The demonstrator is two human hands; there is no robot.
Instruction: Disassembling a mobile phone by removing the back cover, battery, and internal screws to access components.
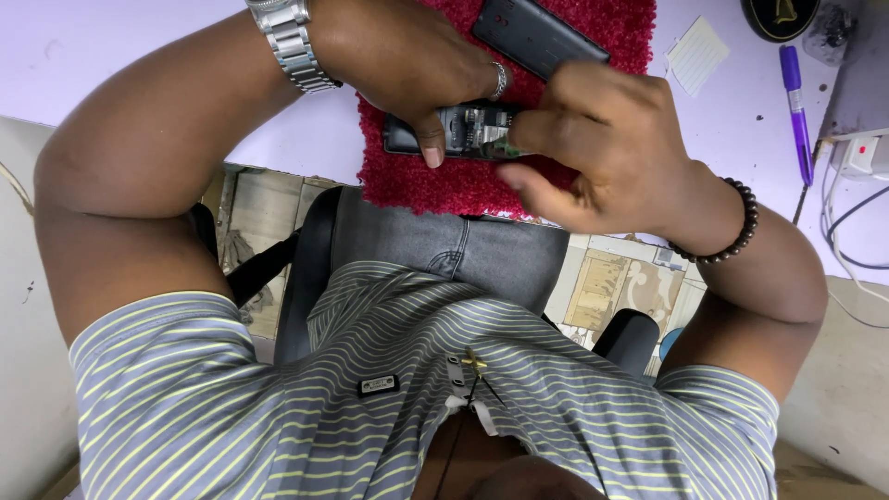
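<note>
Red mat (435,181), both hands' grips (407,65) (602,148) pinching opened phone (463,130).

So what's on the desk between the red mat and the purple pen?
A small white lined card lies there, on the pale desk between the red mat and the purple pen. The head view shows it.

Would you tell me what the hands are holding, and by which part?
The left hand pins the opened phone by its near edge on the red mat; whether the right hand grips anything cannot be told.
</note>
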